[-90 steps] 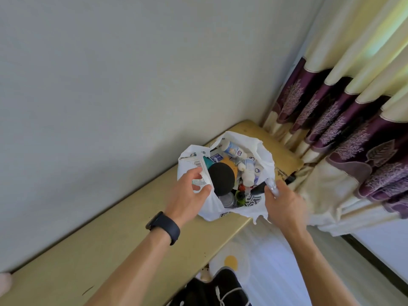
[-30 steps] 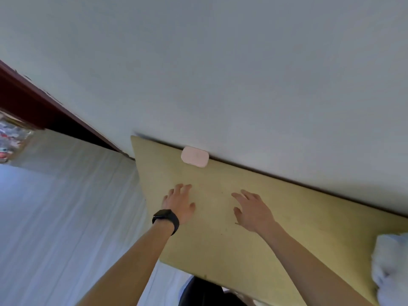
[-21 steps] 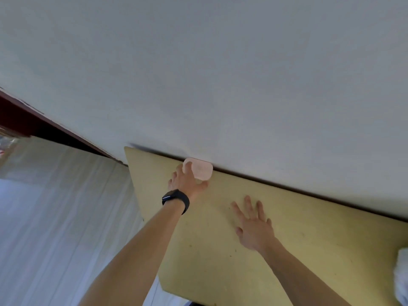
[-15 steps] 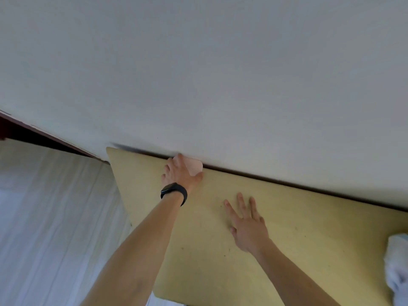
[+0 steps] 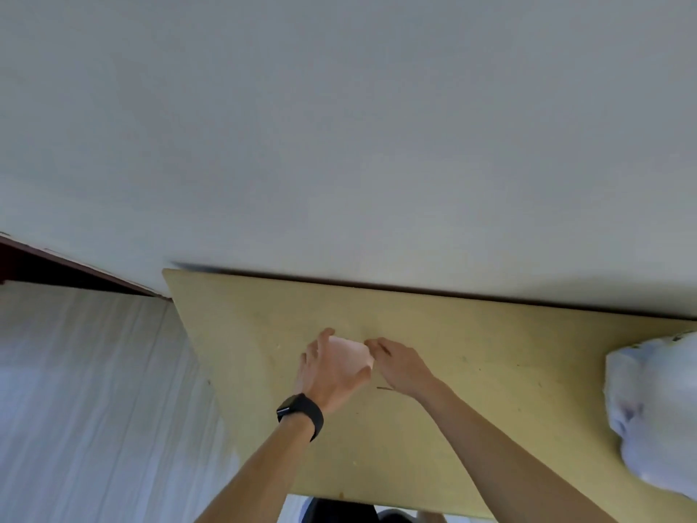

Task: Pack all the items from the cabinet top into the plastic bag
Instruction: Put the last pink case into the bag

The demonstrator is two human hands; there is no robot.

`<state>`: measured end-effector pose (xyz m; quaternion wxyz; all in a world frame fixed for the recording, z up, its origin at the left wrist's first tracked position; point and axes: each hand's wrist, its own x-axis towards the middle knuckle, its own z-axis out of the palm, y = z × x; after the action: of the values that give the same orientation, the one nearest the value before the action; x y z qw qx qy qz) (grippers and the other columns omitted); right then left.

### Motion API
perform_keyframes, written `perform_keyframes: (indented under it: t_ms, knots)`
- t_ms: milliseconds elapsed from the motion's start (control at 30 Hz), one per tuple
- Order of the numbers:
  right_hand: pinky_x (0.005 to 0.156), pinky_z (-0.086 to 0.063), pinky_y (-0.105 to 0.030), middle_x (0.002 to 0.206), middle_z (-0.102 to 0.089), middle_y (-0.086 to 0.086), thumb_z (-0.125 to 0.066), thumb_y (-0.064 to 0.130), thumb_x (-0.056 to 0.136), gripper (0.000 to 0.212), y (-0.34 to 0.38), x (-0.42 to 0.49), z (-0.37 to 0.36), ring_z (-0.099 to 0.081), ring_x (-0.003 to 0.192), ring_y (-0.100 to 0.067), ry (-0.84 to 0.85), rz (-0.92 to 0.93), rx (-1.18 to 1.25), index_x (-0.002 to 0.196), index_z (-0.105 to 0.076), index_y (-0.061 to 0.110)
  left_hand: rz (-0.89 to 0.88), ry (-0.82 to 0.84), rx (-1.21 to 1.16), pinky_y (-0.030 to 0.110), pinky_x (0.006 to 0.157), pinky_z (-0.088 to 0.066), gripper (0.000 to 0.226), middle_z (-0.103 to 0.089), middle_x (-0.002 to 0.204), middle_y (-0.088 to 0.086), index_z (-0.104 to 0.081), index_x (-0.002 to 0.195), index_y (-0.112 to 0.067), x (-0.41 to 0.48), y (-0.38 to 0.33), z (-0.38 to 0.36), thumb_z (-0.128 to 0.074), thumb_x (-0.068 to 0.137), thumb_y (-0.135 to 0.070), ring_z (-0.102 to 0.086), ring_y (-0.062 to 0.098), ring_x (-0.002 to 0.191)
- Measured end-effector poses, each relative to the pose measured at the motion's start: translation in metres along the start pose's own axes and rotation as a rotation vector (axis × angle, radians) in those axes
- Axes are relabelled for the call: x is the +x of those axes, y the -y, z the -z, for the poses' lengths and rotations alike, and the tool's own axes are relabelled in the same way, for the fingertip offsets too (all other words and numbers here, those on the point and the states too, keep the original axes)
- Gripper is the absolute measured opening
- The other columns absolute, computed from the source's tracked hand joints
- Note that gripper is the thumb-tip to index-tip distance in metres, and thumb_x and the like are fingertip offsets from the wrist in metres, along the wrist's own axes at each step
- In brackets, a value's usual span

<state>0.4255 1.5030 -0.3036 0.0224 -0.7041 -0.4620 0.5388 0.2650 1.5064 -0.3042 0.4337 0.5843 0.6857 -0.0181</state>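
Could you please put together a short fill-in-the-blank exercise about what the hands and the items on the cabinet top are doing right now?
1. The left hand holds a small ____ item.
2. A black ____ sits on the left wrist.
3. The white plastic bag lies at the ____ end of the cabinet top.
4. The right hand reaches in beside the pink item, its fingers near its ____ edge.

Missing words: pink; watch; right; right

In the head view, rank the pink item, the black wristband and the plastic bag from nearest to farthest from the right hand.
1. pink item: right beside the right hand, held in the left hand.
2. black wristband: on the left wrist, lower left.
3. plastic bag: far right on the cabinet top.
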Motion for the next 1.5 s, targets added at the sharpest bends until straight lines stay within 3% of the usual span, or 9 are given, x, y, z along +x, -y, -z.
perform_keyframes:
  t_ms: [67, 167, 300, 733, 833, 1100, 1233, 1367, 1500]
  knots:
    - [0.087, -0.056, -0.041, 0.097, -0.068, 0.004, -0.040, 0.047, 0.097, 0.041, -0.011, -0.037, 0.013, -0.063, 0.091, -0.018, -0.019, -0.041, 0.375, 0.103, -0.069, 0.019, -0.098, 0.027, 0.029, 0.039, 0.102, -0.043, 0.105, -0.038, 0.144, 0.001, -0.017, 0.144, -0.030, -0.028, -0.027, -0.011, -0.069, 0.061, -0.067, -0.039, 0.023, 0.127]
    - [0.074, -0.061, -0.035, 0.105, -0.070, -0.001, -0.059, 0.031, 0.096, 0.023, -0.047, -0.099, 0.026, -0.071, 0.088, -0.017, -0.077, -0.003, 0.676, 0.114, -0.066, 0.018, -0.278, 0.073, 0.091, 0.034, 0.103, -0.042, 0.112, -0.036, 0.143, -0.009, -0.017, 0.144, -0.034, -0.073, -0.074, -0.031, -0.071, 0.053, -0.072, -0.037, 0.017, 0.130]
    - [0.082, -0.059, -0.052, 0.108, -0.071, -0.015, -0.067, 0.019, 0.092, 0.021, -0.115, -0.174, 0.057, -0.073, 0.090, -0.032, -0.261, -0.019, 0.959, 0.113, -0.067, 0.016, -0.414, 0.147, -0.016, 0.028, 0.097, -0.045, 0.098, -0.041, 0.130, -0.026, -0.022, 0.141, -0.047, -0.112, -0.122, -0.068, -0.072, 0.061, -0.071, -0.044, 0.001, 0.117]
    - [0.063, -0.053, -0.039, 0.098, -0.071, -0.012, -0.060, 0.027, 0.096, 0.018, -0.284, -0.359, 0.133, -0.074, 0.073, -0.032, -0.897, -0.124, 1.273, 0.112, -0.064, 0.018, -0.782, 0.264, 0.061, 0.012, 0.083, -0.038, 0.049, -0.053, 0.124, -0.020, -0.048, 0.131, -0.033, -0.181, -0.305, -0.188, -0.061, 0.088, -0.053, -0.051, -0.001, 0.111]
    - [0.062, -0.051, -0.036, 0.098, -0.067, -0.013, -0.056, 0.030, 0.098, 0.018, -0.306, -0.367, 0.142, -0.070, 0.066, -0.024, -1.010, -0.217, 1.401, 0.108, -0.062, 0.016, -0.732, 0.349, -0.067, 0.005, 0.077, -0.037, 0.043, -0.055, 0.122, -0.019, -0.049, 0.127, -0.035, -0.211, -0.350, -0.212, -0.062, 0.089, -0.051, -0.052, 0.000, 0.112]
    - [0.058, -0.056, -0.031, 0.104, -0.065, -0.020, -0.057, 0.017, 0.098, 0.036, -0.341, -0.342, 0.217, -0.070, 0.076, -0.026, -0.878, -0.207, 1.843, 0.131, -0.045, 0.008, -0.435, 0.520, -0.128, 0.033, 0.087, -0.047, 0.029, -0.069, 0.102, -0.010, -0.072, 0.093, -0.018, -0.233, -0.411, -0.239, -0.051, 0.094, -0.037, -0.061, 0.013, 0.097]
    - [0.071, -0.057, -0.035, 0.117, -0.065, -0.011, -0.058, 0.021, 0.098, 0.038, -0.345, -0.345, 0.231, -0.075, 0.087, -0.027, -0.930, -0.070, 1.672, 0.132, -0.043, 0.015, -0.363, 0.550, -0.254, 0.031, 0.081, -0.051, 0.030, -0.077, 0.086, -0.001, -0.069, 0.080, -0.013, -0.231, -0.406, -0.231, -0.049, 0.096, -0.028, -0.067, 0.016, 0.091]
    - [0.070, -0.052, -0.031, 0.106, -0.062, 0.004, -0.065, 0.036, 0.090, 0.046, -0.337, -0.358, 0.215, -0.064, 0.082, -0.007, -1.336, -0.262, 0.907, 0.128, -0.047, 0.019, -0.397, 0.534, -0.233, 0.036, 0.085, -0.052, 0.031, -0.075, 0.080, 0.007, -0.056, 0.072, -0.015, -0.220, -0.396, -0.218, -0.046, 0.098, -0.030, -0.067, 0.019, 0.089]
    - [0.103, -0.041, -0.042, 0.140, -0.038, -0.005, -0.077, 0.036, 0.077, 0.077, -0.344, -0.370, 0.222, -0.041, 0.124, -0.024, -1.651, -0.290, 0.453, 0.140, -0.036, 0.016, -0.317, 0.505, -0.313, 0.036, 0.086, -0.051, 0.033, -0.070, 0.063, 0.005, -0.046, 0.069, -0.014, -0.210, -0.386, -0.210, -0.046, 0.100, -0.028, -0.069, 0.023, 0.092]
